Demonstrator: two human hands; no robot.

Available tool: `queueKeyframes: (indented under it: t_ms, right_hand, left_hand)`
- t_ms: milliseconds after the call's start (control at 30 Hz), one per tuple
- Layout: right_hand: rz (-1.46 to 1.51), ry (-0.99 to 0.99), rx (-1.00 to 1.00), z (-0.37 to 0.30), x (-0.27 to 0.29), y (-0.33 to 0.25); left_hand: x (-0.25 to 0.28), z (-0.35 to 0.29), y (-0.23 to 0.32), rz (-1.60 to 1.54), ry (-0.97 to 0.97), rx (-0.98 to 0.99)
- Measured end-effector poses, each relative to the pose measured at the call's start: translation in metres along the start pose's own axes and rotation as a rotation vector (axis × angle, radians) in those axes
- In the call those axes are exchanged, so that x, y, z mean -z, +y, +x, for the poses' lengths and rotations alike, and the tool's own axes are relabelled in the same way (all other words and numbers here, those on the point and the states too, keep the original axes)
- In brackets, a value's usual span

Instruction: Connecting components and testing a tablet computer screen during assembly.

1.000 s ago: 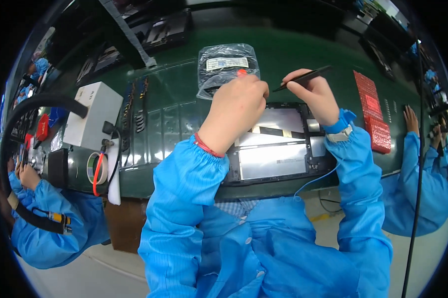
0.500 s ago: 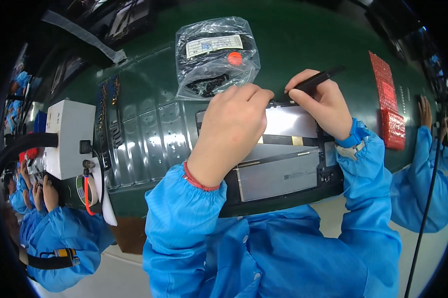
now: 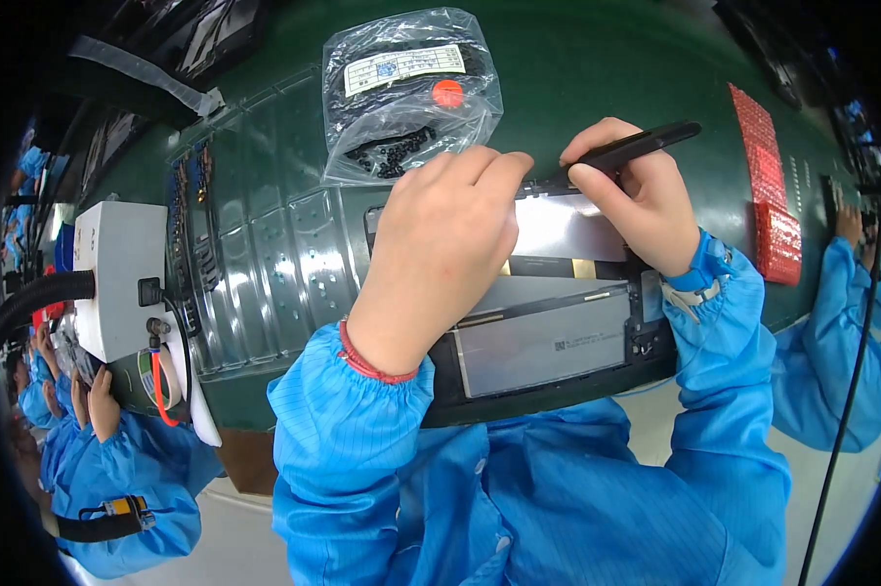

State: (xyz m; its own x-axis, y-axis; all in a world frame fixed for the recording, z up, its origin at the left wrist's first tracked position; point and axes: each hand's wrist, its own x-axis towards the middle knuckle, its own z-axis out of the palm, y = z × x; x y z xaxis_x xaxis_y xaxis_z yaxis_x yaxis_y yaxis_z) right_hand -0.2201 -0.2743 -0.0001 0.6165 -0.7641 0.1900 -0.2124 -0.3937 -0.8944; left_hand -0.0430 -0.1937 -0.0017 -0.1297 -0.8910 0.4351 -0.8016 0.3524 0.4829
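Observation:
In front of me lies an opened tablet-like device (image 3: pixel 440 376) in a black frame, with large silvery-grey battery panels (image 3: pixel 548 342) and a shiny plate (image 3: pixel 558 230) near its far edge. My right hand (image 3: pixel 646 195) grips a slim black hand tool (image 3: pixel 646 145), its narrow tip pointing down-left at that far edge. My left hand (image 3: pixel 450 220) bends over the device's upper left, fingers closed together close to the tool tip. Whatever its fingertips pinch is hidden behind the hand.
Beyond the device sits a clear plastic bag (image 3: pixel 411 98) of small black parts. A transparent tray (image 3: pixel 274 264) lies to the left, beside a white box (image 3: pixel 123 278) with a black hose. Red bubble wrap (image 3: pixel 768 186) is at right. Co-workers in blue sit on both sides.
The view has shifted slightly. The black tool has tilted flatter, and its tip has come closer to my left fingertips at the device's far edge.

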Motion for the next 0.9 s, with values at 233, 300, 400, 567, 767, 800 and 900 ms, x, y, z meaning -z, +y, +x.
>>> queueKeyframes:
  t_ms: [233,300,400,567,767,800,900]
  right_hand:
    - [0.021,0.015,-0.006,-0.0005,0.0019,-0.0021]
    - [0.026,0.022,-0.005,-0.0004,0.0015,-0.0012]
    - [0.025,0.021,-0.016,0.0002,0.0026,0.0011]
    - [-0.011,0.016,0.019,0.0002,0.0022,0.0022]
    - [-0.037,0.009,0.013,0.0003,0.0017,0.0016]
    - [-0.037,0.010,0.012,0.0003,0.0019,0.0018]
    - [-0.041,0.002,0.009,0.0002,0.0026,0.0021]
  left_hand:
    - [0.0012,-0.0004,0.0004,0.024,-0.017,-0.013]
    - [-0.0003,-0.0012,-0.0011,0.033,-0.016,-0.018]
    - [-0.0008,-0.0009,-0.0013,0.032,-0.008,-0.021]
    - [-0.0007,-0.0008,-0.0010,0.032,-0.002,-0.012]
    - [-0.0011,-0.0009,-0.0022,0.011,-0.005,-0.016]
    - [-0.0011,-0.0010,-0.0022,0.011,-0.004,-0.016]
    - [-0.0002,-0.0009,-0.0015,0.012,-0.012,-0.007]
